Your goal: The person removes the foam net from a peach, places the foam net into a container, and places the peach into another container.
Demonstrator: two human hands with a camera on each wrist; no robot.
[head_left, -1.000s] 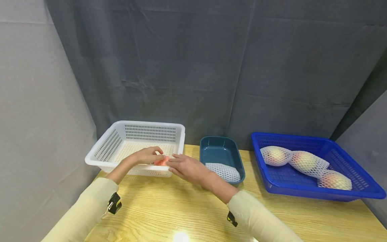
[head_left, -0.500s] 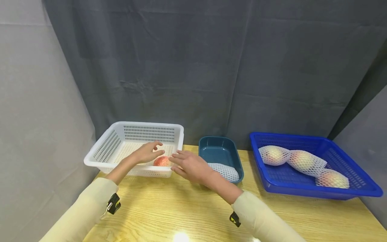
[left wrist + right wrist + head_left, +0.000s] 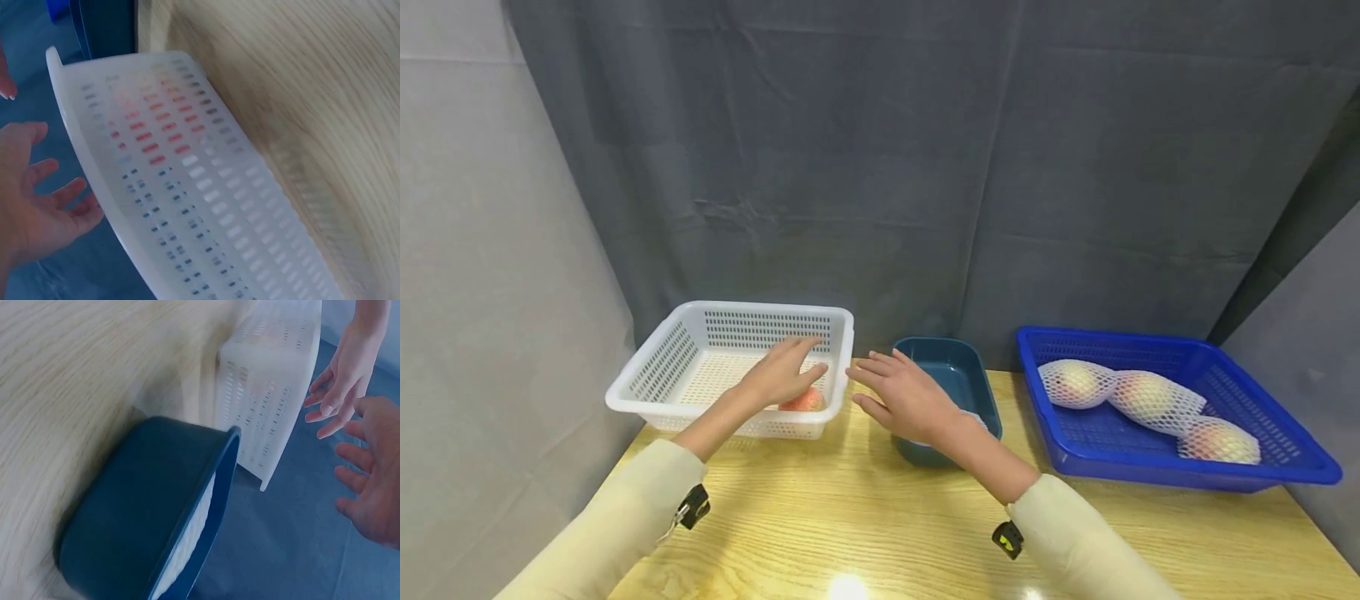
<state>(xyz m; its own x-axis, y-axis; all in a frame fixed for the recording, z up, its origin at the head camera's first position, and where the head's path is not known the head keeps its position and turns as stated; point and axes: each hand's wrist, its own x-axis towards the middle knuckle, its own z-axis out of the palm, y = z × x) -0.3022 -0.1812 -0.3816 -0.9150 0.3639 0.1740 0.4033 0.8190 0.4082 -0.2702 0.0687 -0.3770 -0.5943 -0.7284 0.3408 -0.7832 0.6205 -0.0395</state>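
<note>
Left of centre, a round reddish fruit [image 3: 802, 401] lies below our left hand [image 3: 777, 374], fingers wide, as on our right hand [image 3: 912, 397].

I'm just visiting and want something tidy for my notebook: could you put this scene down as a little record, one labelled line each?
Left hand: holding nothing, above the white basket
Right hand: holding nothing, partly blocking the teal tray from the head camera
White basket: red fruit, near right corner
Teal tray: white item, partly hidden
Blue basket: three net-wrapped fruits
Table: wooden
</note>
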